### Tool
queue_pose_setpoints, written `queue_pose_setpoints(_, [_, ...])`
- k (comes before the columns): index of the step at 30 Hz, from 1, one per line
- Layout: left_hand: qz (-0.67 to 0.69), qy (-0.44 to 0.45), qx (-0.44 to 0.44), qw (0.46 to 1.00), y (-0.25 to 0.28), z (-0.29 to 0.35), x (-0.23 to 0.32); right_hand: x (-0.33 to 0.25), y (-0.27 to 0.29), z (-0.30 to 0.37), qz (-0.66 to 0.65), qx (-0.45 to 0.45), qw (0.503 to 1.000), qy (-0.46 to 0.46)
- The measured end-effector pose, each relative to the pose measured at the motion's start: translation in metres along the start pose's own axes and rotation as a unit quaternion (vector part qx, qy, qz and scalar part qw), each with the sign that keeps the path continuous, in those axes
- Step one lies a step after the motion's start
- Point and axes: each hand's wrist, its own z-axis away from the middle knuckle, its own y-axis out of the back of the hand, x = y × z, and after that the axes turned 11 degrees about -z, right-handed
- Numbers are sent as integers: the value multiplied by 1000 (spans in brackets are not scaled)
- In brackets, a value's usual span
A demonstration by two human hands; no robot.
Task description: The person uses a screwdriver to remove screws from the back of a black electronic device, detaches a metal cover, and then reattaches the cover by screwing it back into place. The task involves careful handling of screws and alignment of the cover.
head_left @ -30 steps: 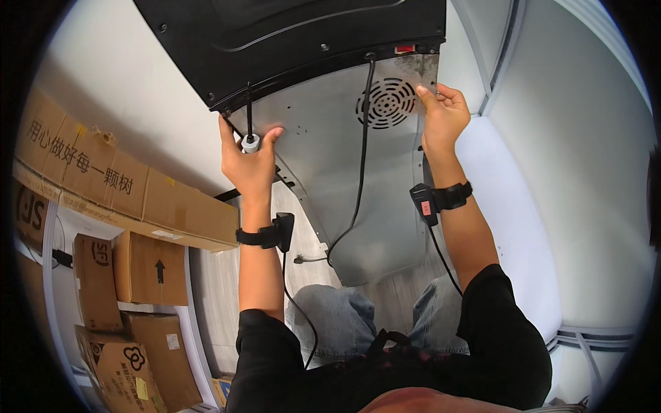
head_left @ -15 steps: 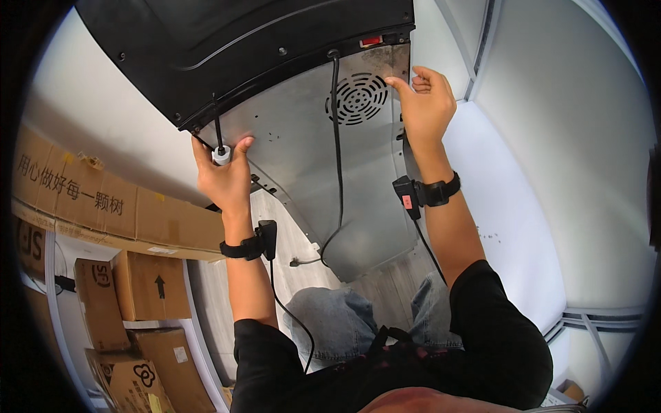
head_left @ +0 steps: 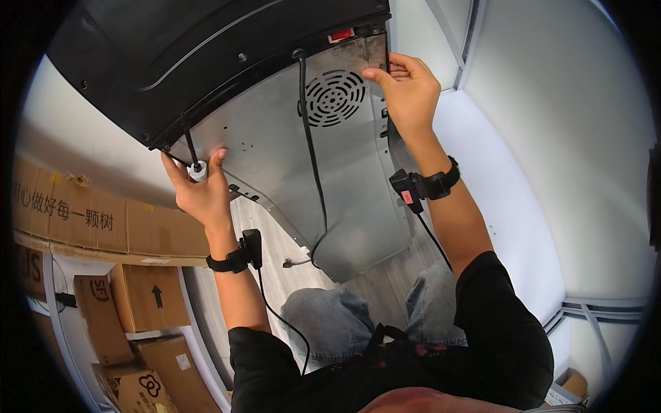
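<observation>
A large appliance with a black cover (head_left: 234, 51) and a bare grey metal panel (head_left: 268, 165) is tilted in front of me. The panel has a round slotted vent (head_left: 333, 98). My left hand (head_left: 203, 196) grips its left edge, thumb on the metal and fingers underneath. Between that thumb and fingers sits a white fitting (head_left: 198, 171) on a short black cable; I cannot tell whether the hand presses on it. At the right edge, beside the vent, my right hand (head_left: 412, 93) holds on with its thumb across the panel and its fingers mostly behind the edge.
A black power cord (head_left: 309, 138) hangs down the panel, its plug (head_left: 288, 263) low by the floor. A red switch (head_left: 341, 35) sits on the black part. Cardboard boxes (head_left: 151, 296) fill shelves at the left. White walls (head_left: 551, 138) stand at the right.
The appliance and both hands have shifted left in view. My right hand has closed in on the right edge, its fingers now behind it. The left hand keeps its hold.
</observation>
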Motion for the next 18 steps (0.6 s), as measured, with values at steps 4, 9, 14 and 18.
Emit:
queue_pose_setpoints(4, [-4,-9,7,1000,-2,1,-2,11,1,-2,-33,8,999,-3])
queue_pose_setpoints(9, [-21,-87,45,995,-7,3,-5,9,0,-1,-22,10,1000,0])
queue_pose_setpoints(14, [-178,-201,-2,963,1,-5,-6,12,2,-2,-23,8,999,22])
queue_pose_setpoints(18, [-139,-197,3,970,2,-6,-8,8,1,0,-6,11,999,44])
